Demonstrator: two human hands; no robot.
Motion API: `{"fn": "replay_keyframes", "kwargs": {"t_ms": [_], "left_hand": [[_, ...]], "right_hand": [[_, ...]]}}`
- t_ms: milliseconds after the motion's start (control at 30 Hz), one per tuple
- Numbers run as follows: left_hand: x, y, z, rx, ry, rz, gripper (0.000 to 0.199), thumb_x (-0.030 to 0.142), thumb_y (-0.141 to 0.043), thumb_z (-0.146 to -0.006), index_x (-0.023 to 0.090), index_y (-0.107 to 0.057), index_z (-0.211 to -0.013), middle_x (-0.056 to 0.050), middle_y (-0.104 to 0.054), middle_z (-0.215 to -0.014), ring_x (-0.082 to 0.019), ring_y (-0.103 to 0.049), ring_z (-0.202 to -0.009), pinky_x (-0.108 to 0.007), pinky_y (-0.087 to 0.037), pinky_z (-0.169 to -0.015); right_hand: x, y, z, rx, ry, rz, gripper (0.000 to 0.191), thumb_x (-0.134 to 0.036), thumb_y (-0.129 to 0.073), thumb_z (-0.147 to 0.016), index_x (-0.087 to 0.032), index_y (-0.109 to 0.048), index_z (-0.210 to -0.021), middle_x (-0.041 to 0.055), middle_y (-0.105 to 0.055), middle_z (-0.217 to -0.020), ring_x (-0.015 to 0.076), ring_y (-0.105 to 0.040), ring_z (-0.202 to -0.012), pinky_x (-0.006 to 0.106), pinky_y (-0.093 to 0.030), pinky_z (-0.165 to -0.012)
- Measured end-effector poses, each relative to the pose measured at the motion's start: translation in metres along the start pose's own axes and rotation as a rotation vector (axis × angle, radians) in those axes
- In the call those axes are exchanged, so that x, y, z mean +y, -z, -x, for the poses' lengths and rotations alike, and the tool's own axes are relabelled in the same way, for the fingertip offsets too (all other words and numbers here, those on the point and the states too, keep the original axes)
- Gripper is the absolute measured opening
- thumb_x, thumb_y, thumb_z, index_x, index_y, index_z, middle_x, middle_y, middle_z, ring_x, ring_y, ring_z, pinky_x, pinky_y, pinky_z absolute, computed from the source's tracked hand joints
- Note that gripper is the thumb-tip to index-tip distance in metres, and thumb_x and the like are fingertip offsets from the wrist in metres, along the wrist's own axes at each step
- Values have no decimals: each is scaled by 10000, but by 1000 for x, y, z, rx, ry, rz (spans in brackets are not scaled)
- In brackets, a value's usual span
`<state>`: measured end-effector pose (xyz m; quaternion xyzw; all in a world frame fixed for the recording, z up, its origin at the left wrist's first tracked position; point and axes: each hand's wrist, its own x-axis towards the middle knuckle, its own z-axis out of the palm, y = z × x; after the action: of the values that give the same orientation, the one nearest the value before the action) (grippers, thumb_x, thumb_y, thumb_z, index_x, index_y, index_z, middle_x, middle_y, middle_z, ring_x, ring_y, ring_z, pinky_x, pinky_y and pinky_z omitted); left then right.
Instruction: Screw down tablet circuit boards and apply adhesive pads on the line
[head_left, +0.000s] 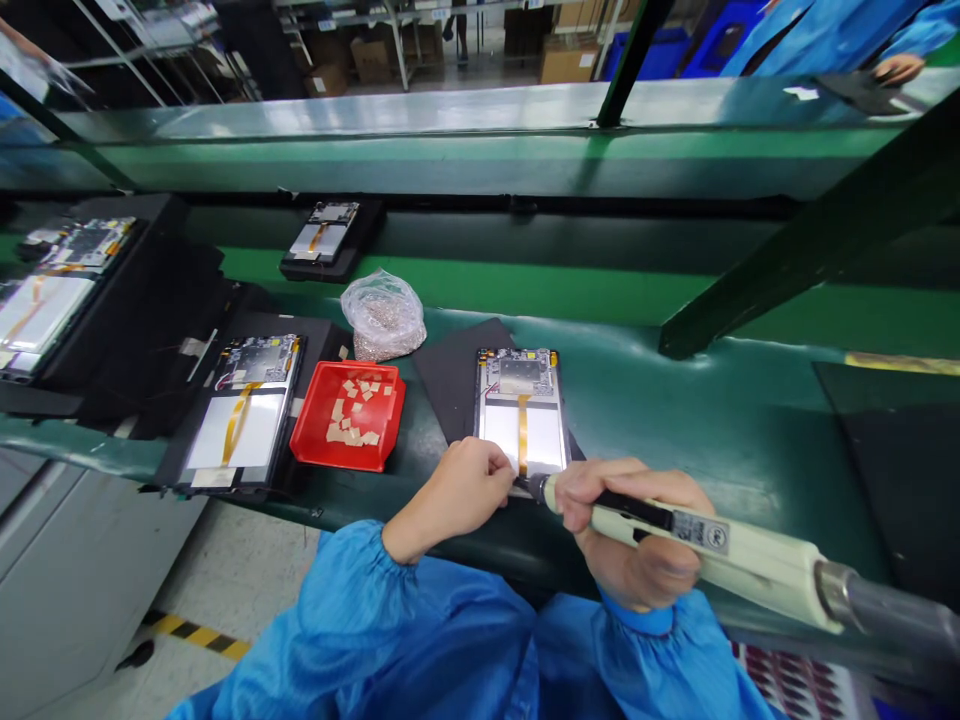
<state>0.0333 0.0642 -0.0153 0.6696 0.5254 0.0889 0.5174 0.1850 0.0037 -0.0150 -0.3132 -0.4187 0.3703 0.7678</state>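
Note:
An opened tablet [502, 415] lies on a black foam pad [450, 375], its circuit board, silvery batteries and orange ribbon cable showing. At the tablet's lower edge my left hand [469, 485] has thumb and fingers pinched together; what they hold, if anything, is too small to make out. My right hand [637, 530] is wrapped round a cream electric screwdriver [757, 565], held nearly level. Its dark tip points left to the tablet's bottom edge, close by my left fingertips. Whether the bit touches a screw is hidden.
A red bin [349, 455] holds small beige pieces; behind it sits a clear bag [382, 315] of small metal parts. More opened tablets rest on black foam, one [244, 420] left of the bin. A green post [787, 240] slants at right. Another person's hand [898, 68] shows far right.

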Motion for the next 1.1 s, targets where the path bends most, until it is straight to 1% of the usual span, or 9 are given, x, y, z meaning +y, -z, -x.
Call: {"fn": "replay_keyframes", "kwargs": {"t_ms": [233,567,733,900,1100], "left_hand": [[-2,-2,-1,8,2,17,237,213,-525,-822,177,-654,-627,-11,-678,-580,-154,-598,-587,-250,-395,-607],[-1,-2,-1,7,2,25,244,224,-525,-821,175,-663,-626,-16,-687,-583,-159,-615,-591,-250,-408,-613],[-2,-2,-1,9,12,29,232,225,-528,-817,174,-671,-641,-12,-683,-578,-156,-608,-582,-247,-404,-604],[-1,-2,0,12,13,30,232,216,-522,-815,176,-662,-635,-13,-683,-580,-156,-611,-591,-245,-403,-605],[1,-1,0,2,21,49,225,215,-527,-812,173,-663,-637,-17,-681,-587,-161,-620,-600,-246,-406,-601]], "right_hand": [[0,3,3,-2,-19,5,365,-580,-681,-898,-242,-718,-1032,29,-718,-829,145,-602,-499,321,-509,-460],[0,0,2,14,29,21,345,-557,-689,-901,-236,-724,-1022,32,-720,-810,151,-599,-476,338,-510,-455],[-1,0,2,3,44,10,371,-555,-690,-905,-208,-731,-1030,48,-722,-814,171,-629,-521,344,-517,-460],[-1,0,2,5,45,3,345,-539,-689,-909,-217,-731,-1026,40,-726,-816,164,-619,-503,345,-516,-454],[-2,-1,5,22,45,29,367,-568,-696,-894,-233,-729,-1039,40,-728,-822,161,-610,-491,343,-512,-446]]}}
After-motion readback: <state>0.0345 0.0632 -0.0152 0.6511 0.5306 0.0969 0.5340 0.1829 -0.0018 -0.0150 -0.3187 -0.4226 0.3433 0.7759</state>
